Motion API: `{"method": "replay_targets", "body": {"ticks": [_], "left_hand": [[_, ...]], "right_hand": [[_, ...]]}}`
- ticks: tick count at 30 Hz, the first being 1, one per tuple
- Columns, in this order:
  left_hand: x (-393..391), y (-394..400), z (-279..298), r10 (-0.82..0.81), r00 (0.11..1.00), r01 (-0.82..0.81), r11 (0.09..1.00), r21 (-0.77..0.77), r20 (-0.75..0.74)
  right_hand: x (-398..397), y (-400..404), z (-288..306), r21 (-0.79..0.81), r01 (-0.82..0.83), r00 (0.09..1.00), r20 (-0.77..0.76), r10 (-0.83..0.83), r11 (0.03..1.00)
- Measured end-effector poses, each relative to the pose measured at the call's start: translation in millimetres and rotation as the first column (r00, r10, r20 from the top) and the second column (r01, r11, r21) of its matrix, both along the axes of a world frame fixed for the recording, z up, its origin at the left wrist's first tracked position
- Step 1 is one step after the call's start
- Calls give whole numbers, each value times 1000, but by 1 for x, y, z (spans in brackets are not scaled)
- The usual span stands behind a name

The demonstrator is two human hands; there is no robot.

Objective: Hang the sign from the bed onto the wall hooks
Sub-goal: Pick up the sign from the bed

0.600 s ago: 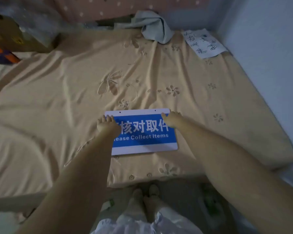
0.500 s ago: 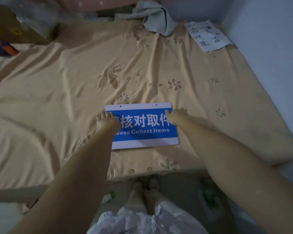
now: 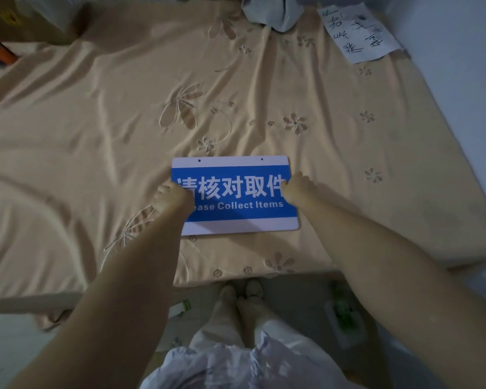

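Note:
A blue and white sign (image 3: 236, 196) with white lettering lies flat on the tan bed sheet (image 3: 96, 136), near the bed's front edge. Two small holes show along its top white strip. My left hand (image 3: 170, 196) rests on the sign's left edge, with the thumb over the blue face and the fingers on the sheet beside it. My right hand (image 3: 296, 189) touches the right edge the same way. Both hands pinch the sign's sides; the sign still lies on the sheet. No wall hooks are in view.
A grey cloth (image 3: 272, 11) and a handwritten paper (image 3: 358, 32) lie at the bed's far end. A pale wall (image 3: 466, 80) runs along the right side. A cardboard box (image 3: 26, 21) sits far left. My feet (image 3: 242, 293) stand on the floor at the bed's edge.
Both hands have closed in on the sign's left and right edges. The view has tilted slightly, so the sign sits a little higher in the frame. The sign has not left the bed.

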State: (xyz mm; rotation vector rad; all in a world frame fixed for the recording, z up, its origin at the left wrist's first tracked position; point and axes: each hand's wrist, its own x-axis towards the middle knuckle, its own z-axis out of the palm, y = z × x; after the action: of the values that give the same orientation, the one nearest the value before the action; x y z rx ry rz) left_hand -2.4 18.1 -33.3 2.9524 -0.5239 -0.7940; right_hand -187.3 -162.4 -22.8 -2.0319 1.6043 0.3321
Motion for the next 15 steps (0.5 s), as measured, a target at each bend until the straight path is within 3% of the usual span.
{"method": "replay_targets", "body": {"ticks": [2, 6, 8, 12, 15], "left_hand": [[-3, -1, -1, 25, 999, -27, 997, -75, -28], [0, 5, -6, 243, 962, -270, 916, -297, -126], [1, 8, -9, 341, 914, -402, 832, -381, -221], [2, 7, -11, 464, 716, -696, 530, -484, -521], [2, 5, -8, 424, 728, -685, 475, -552, -539]], "right_hand": [[0, 2, 0, 19, 10, 1000, 22, -10, 1000], [1, 6, -2, 6, 39, 998, 43, -39, 999], [3, 8, -1, 65, 145, 984, 91, -151, 987], [7, 7, -9, 261, 415, 857, 211, -471, 872], [11, 12, 3, 350, 483, 739, 329, -588, 803]]}}
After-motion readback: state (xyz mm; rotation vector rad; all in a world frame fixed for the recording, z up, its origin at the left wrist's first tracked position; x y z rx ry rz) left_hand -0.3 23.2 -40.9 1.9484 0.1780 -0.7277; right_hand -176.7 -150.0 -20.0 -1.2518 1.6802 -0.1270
